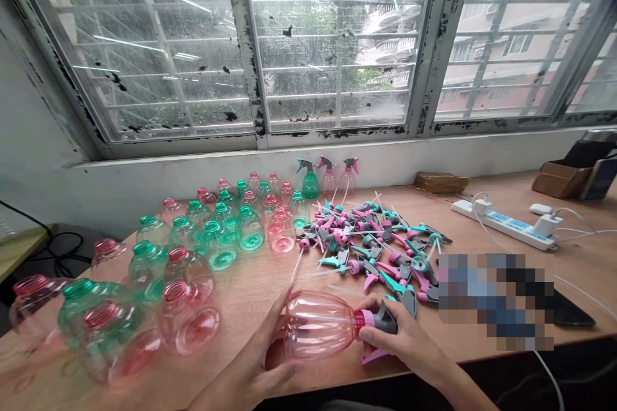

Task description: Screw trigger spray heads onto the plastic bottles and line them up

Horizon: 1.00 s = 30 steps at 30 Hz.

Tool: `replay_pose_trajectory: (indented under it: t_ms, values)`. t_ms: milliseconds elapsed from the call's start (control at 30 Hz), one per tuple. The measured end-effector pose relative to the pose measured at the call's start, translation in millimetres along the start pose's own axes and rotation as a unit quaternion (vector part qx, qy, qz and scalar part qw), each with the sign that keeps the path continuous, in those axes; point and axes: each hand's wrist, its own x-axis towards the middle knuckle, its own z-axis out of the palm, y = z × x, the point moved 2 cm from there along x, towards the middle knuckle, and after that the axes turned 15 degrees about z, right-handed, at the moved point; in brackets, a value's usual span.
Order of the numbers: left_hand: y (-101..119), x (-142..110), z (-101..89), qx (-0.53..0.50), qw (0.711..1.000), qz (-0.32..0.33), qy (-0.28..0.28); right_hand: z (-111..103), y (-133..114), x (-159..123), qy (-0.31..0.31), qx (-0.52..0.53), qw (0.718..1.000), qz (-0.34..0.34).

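Observation:
A clear pink spray bottle (318,324) lies on its side above the table's front edge, its neck pointing right. My left hand (274,350) holds the bottle's base end, thumb below and fingers behind it. A grey and pink spray head (383,319) sits at the bottle's neck, and my right hand (402,334) grips it with thumb and fingers. Its pink trigger (375,356) points down towards me. Whether the collar is fully threaded I cannot tell. Just beyond my hands lies a heap of loose pink, green and grey spray heads (366,237) with thin white tubes.
Several open pink and green bottles (250,231) stand upright on the left of the wooden table (255,273). Three bottles with spray heads (328,176) stand by the wall. A white power strip (506,225), a brown packet (441,182) and a cardboard box (559,178) are at right.

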Motion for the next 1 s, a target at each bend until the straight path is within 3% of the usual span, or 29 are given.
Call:
replay_pose_trajectory:
  t_ms: [300,533,733,1000]
  values:
    - [14.9,3.0,3.2,-0.019,0.999,-0.037,0.017,1.2,-3.3,-0.3,-0.001,-0.015,1.000,-0.009]
    - [4.0,-0.4,1.3,-0.012,1.000,-0.010,0.006,1.8,-2.3,0.1,-0.001,-0.009,1.000,-0.006]
    - [16.8,1.7,2.2,-0.003,0.998,-0.058,0.021,-0.1,-2.3,-0.4,0.011,-0.031,0.999,-0.008]
    - [1.3,0.9,0.1,-0.016,1.000,-0.008,0.007,2.4,-4.4,-1.6,0.010,-0.013,1.000,-0.001]
